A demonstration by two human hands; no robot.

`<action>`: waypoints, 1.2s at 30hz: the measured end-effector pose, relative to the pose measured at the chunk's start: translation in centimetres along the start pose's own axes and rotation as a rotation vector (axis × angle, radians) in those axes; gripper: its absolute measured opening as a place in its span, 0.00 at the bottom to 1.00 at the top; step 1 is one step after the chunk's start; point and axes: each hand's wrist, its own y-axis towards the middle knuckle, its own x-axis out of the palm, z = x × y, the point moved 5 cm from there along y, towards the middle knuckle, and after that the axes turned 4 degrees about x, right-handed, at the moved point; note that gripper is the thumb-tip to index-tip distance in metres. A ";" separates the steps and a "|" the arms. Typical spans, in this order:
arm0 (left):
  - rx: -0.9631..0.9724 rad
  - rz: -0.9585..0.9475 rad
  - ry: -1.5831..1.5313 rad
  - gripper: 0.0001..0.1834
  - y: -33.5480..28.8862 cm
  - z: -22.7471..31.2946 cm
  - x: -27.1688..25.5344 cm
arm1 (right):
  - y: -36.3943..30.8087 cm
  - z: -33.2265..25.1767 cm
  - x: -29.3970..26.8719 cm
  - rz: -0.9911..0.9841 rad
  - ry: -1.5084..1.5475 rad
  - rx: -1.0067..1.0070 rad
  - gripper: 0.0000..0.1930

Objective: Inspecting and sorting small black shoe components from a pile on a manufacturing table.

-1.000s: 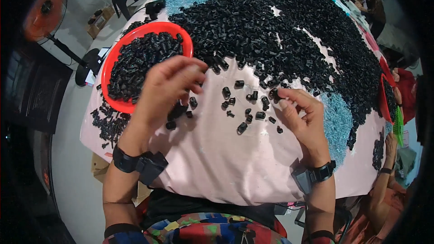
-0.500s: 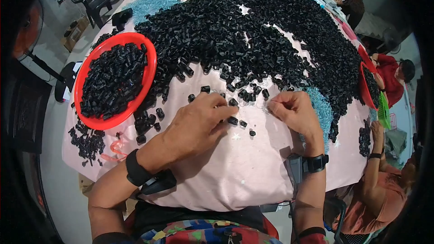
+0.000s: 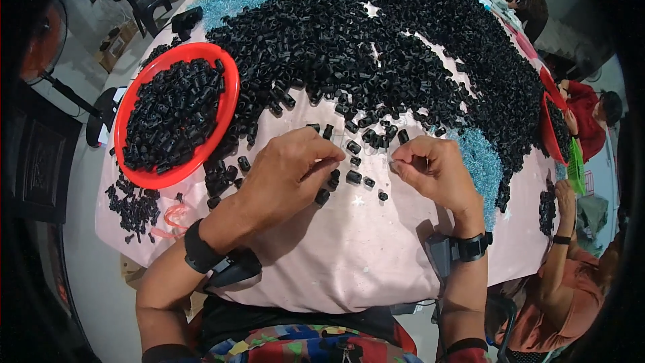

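My left hand (image 3: 289,168) is closed in a pinch over the near side of the table, thumb and forefinger together. Whatever is between them is too small or hidden to make out. Two short black plastic pieces (image 3: 322,196) show just beside its thumb. Across a small gap, my right hand (image 3: 437,171) also pinches, thumb against curled forefinger; its contents cannot be made out. Between the hands lie several loose black hollow plastic pieces (image 3: 354,177). Beyond them, thin clear rings or wires (image 3: 386,151) lie among more black pieces.
A huge heap of black plastic parts (image 3: 349,47) spreads across the pink-covered table (image 3: 376,255). A red basin (image 3: 234,104) full of them stands left, near smaller black pegs (image 3: 131,208). Shiny bluish piles lie right (image 3: 477,168) and far left (image 3: 235,1). Other people (image 3: 561,275) sit at the right.
My left hand has risen slightly, its forefinger drawing in toward the thumb. Black pieces near its fingers are newly uncovered. My right hand stays pinched in nearly the same place; the view has shifted slightly.
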 end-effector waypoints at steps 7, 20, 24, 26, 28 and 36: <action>0.109 -0.062 0.105 0.11 0.1 1.7 1.6 | 0.3 0.1 0.3 0.065 0.129 0.054 0.07; 0.201 -0.123 0.088 0.16 0.1 2.0 3.0 | 0.2 -0.1 2.4 -0.018 0.653 0.118 0.05; 0.158 -0.103 0.129 0.17 0.3 1.5 3.2 | 0.1 -0.2 2.6 -0.039 0.665 0.121 0.04; 0.173 -0.039 0.091 0.14 0.5 1.6 2.8 | 0.0 -0.3 2.8 -0.042 0.677 0.115 0.04; 0.189 0.029 0.050 0.12 0.8 1.7 2.1 | 0.0 -0.7 2.8 -0.037 0.689 0.089 0.04; -0.397 -0.041 -0.952 0.14 0.4 -0.4 2.0 | -0.3 -1.6 2.7 0.084 0.772 0.044 0.06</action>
